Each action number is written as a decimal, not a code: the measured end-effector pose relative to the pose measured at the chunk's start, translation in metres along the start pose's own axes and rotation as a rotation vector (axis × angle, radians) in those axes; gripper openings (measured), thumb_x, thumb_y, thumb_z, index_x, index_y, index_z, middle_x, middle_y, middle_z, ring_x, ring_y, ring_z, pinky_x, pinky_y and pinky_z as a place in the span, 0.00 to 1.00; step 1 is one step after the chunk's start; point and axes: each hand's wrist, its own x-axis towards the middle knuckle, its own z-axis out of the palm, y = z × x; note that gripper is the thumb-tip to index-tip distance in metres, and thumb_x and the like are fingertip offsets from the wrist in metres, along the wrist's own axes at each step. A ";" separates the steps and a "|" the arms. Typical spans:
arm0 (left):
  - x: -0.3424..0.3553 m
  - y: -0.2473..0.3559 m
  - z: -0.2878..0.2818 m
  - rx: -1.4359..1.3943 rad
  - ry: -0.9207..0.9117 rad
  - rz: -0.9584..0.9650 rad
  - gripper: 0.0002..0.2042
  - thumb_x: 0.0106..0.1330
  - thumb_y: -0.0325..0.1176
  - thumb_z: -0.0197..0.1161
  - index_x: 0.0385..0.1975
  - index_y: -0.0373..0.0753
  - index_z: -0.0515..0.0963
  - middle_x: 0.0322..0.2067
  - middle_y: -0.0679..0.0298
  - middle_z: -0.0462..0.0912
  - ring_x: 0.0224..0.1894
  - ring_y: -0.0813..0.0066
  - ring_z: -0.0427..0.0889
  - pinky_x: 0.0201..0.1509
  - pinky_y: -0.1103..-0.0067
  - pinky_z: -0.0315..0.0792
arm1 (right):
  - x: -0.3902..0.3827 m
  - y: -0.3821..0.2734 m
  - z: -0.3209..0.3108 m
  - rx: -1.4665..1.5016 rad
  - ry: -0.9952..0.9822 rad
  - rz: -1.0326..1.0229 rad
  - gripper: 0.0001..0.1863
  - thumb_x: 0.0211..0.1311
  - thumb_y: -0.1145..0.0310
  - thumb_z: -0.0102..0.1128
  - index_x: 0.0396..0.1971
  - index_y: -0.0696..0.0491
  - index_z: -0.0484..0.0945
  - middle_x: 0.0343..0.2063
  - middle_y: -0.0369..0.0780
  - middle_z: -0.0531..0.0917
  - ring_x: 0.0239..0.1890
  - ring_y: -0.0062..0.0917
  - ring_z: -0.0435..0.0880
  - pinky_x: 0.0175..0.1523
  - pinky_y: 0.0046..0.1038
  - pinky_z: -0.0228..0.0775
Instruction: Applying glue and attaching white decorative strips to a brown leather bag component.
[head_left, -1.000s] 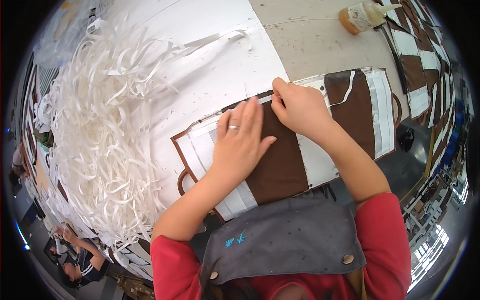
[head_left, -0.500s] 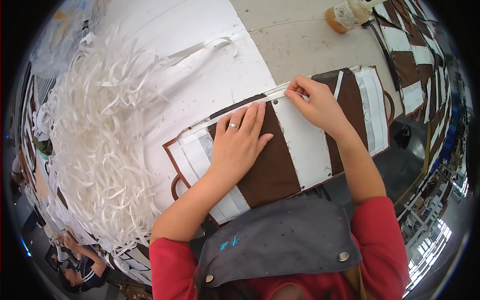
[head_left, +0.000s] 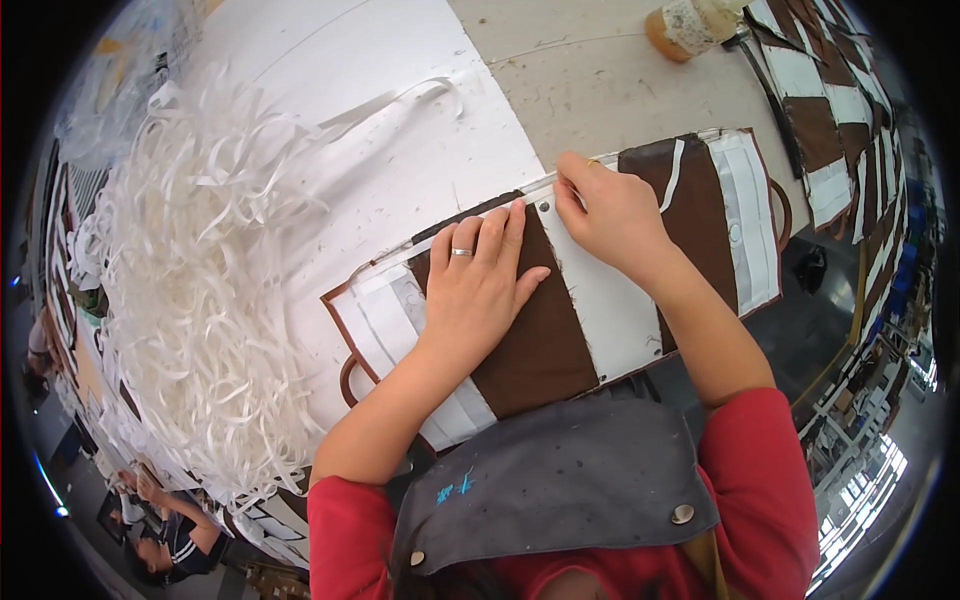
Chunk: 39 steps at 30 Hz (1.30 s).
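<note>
A brown and white striped bag panel [head_left: 620, 300] lies flat in front of me, with brown looped handles at its two short ends. My left hand [head_left: 475, 290] rests palm down on it, fingers stretched toward the far edge and fingertips pressing near a white tape there. My right hand [head_left: 612, 215] has its fingers pinched together at that far edge, on the narrow white tape [head_left: 674, 172], whose loose end shows beyond the hand over the right brown stripe. The fingertips of the right hand are partly hidden. A small dark stud [head_left: 544, 207] sits between the hands.
A big tangled heap of white ribbon [head_left: 210, 300] covers the left side of the table [head_left: 400, 150]. At the far right stand a jar of amber glue [head_left: 688, 28] and stacked brown and white panels [head_left: 808, 125]. Another person [head_left: 180, 525] works at lower left.
My right hand has shifted slightly left and turned, its fingers curling over the edge. The tape's loose end has swung a little. My left hand stays nearly in place on the panel.
</note>
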 end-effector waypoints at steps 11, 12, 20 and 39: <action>-0.014 0.006 -0.001 -0.140 -0.030 0.031 0.27 0.58 0.43 0.57 0.55 0.35 0.64 0.59 0.60 0.61 0.61 0.66 0.59 0.64 0.69 0.52 | 0.001 -0.003 0.000 -0.045 -0.019 0.037 0.05 0.57 0.68 0.49 0.28 0.54 0.67 0.20 0.43 0.77 0.21 0.38 0.78 0.24 0.36 0.68; -0.008 0.007 0.000 -0.141 -0.015 0.061 0.27 0.58 0.43 0.57 0.55 0.35 0.65 0.59 0.60 0.61 0.62 0.67 0.59 0.64 0.69 0.52 | 0.001 -0.003 -0.001 -0.046 -0.034 0.055 0.05 0.57 0.68 0.49 0.28 0.54 0.67 0.20 0.42 0.77 0.22 0.39 0.78 0.25 0.36 0.68; 0.010 0.011 0.013 -0.061 0.048 0.082 0.24 0.57 0.43 0.58 0.51 0.36 0.68 0.54 0.61 0.68 0.55 0.68 0.67 0.59 0.72 0.59 | -0.002 0.017 -0.035 0.484 -0.171 0.192 0.06 0.58 0.72 0.54 0.29 0.61 0.73 0.19 0.33 0.75 0.23 0.12 0.70 0.28 0.16 0.63; 0.036 0.021 0.017 0.095 0.079 0.137 0.23 0.55 0.44 0.59 0.48 0.37 0.71 0.43 0.65 0.71 0.46 0.70 0.69 0.50 0.74 0.61 | 0.002 0.034 -0.031 0.117 -0.079 0.122 0.06 0.56 0.68 0.51 0.26 0.55 0.69 0.21 0.42 0.77 0.24 0.36 0.78 0.29 0.33 0.68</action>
